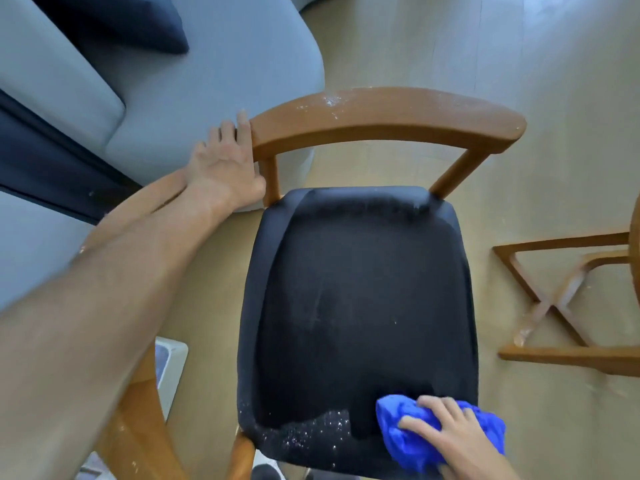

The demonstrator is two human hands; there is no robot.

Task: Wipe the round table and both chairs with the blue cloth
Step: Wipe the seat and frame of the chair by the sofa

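The right hand (446, 431) presses the bunched blue cloth (408, 441) onto the chair's black seat (356, 299) at 5 o'clock, beside white specks not yet wiped; the left hand (225, 168), fingers straight, braces the wooden backrest (381, 116) at 10 o'clock, likely steadying the chair

Grey sofa (207, 81) is seen upper left, with a dark navy cushion (114, 19) lying on its seat. A dark gap (52, 168) is visible between the sofa sections at left. Light wood-look floor (519, 57) is seen across the right and top. A white boxy object (169, 372) is partly shown at lower left, resting on the floor; identity can't be told.
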